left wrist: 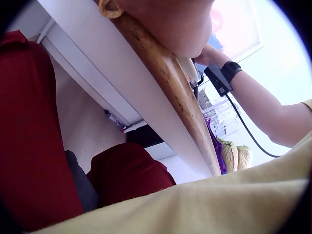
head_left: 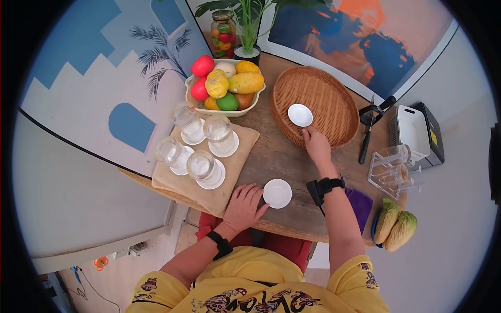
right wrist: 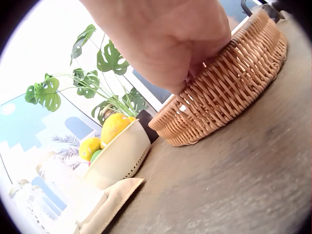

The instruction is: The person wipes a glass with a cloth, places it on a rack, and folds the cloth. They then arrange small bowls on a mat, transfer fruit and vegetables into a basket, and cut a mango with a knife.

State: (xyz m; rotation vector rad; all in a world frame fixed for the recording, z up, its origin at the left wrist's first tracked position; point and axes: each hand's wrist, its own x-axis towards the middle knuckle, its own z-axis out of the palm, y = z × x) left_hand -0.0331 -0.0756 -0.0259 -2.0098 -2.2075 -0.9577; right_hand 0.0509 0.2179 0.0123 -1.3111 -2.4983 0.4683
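In the head view my right hand reaches over the near rim of a round wicker basket and pinches the near edge of a small white saucer. The right wrist view shows that hand over the woven wall, its fingertips hidden inside. My left hand rests on the table near its front edge, fingers loosely extended. Its thumb lies right at the rim of a second white saucer, which sits flat on the wood.
Several clear glasses on white saucers stand on a tan mat at left. Behind them is a fruit bowl. To the right lie a black-handled knife, a glass rack, a purple cloth and cabbages.
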